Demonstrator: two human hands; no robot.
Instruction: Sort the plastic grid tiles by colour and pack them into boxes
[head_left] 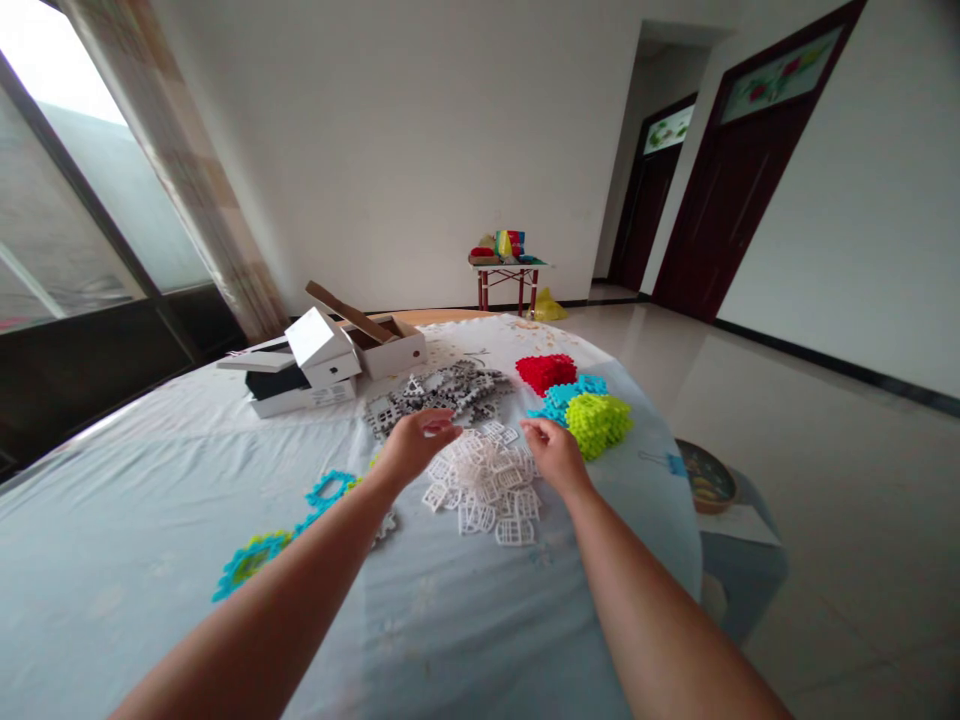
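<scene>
Cloth-covered surface (450,630): white pieces (487,482) heaped between your left hand (415,446), loosely curled, and right hand (555,455), fingertips bunched; can't tell if either grips anything. Looks like a reach; next move calls for separating one piece.

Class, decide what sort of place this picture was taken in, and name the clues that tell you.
Probably a room in a home: a patterned curtain hangs by the window, a dark red door has a flowered pane above it, and a cloth covers the round table.
</scene>
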